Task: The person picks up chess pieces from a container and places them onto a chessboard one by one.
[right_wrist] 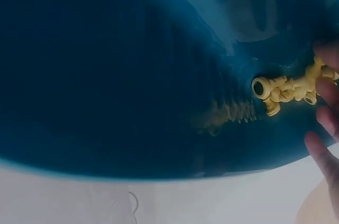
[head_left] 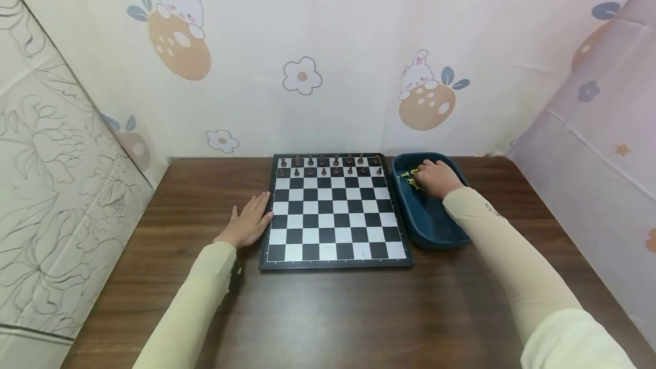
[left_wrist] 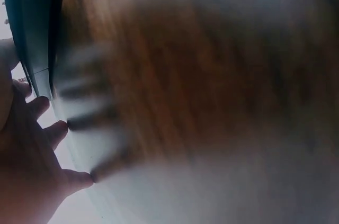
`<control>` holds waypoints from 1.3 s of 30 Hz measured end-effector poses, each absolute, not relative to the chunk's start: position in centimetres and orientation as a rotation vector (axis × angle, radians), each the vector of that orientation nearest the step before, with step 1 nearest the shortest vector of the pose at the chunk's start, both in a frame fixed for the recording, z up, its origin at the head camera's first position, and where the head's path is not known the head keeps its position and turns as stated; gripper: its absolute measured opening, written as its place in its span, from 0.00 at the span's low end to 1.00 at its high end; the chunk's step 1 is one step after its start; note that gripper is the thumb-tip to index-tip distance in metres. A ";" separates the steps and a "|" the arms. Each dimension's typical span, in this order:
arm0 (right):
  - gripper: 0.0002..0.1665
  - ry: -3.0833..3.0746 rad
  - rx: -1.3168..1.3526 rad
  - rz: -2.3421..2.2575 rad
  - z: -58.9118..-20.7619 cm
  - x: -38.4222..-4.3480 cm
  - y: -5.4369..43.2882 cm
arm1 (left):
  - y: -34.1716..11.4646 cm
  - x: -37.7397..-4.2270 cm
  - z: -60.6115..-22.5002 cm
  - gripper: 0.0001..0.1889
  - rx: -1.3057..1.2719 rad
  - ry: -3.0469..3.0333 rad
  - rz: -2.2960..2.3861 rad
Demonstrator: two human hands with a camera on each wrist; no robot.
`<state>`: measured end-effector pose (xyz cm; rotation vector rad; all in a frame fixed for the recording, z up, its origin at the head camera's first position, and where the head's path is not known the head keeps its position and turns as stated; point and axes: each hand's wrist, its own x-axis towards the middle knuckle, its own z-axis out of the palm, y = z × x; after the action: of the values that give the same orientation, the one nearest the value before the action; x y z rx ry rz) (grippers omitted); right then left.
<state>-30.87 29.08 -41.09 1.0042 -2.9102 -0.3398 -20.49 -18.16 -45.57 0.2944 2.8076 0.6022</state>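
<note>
A black-and-white chessboard lies on the table with two rows of dark brown chess pieces along its far side. Flat on the tabletop, my left hand has its fingers spread, fingertips right at the board's left edge. My right hand reaches down into a blue tray at the board's right side. Several cream-yellow chess pieces lie in a cluster there, and the right fingertips are spread at them. Part of the cluster is hidden behind these fingers.
Brown wood-grain table extends in front of the board and to both sides. Behind it hangs a pale curtain printed with rabbits and flowers. A white panel with line-drawn flowers stands on the left.
</note>
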 end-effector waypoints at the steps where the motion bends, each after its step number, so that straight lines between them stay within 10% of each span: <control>1: 0.04 -2.901 1.011 -0.341 -41.2 -31.0 29.1 | -18.1 -20.4 -45.6 0.33 0.293 2.809 0.603; 39: 0.08 -2.783 1.079 -0.374 -39.4 -30.9 29.7 | -17.1 -20.6 -44.8 0.31 0.270 2.811 0.556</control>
<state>-30.87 29.68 -39.44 1.0795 -2.7826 -0.3736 -20.57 -17.10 -44.79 0.2701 2.8115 0.5556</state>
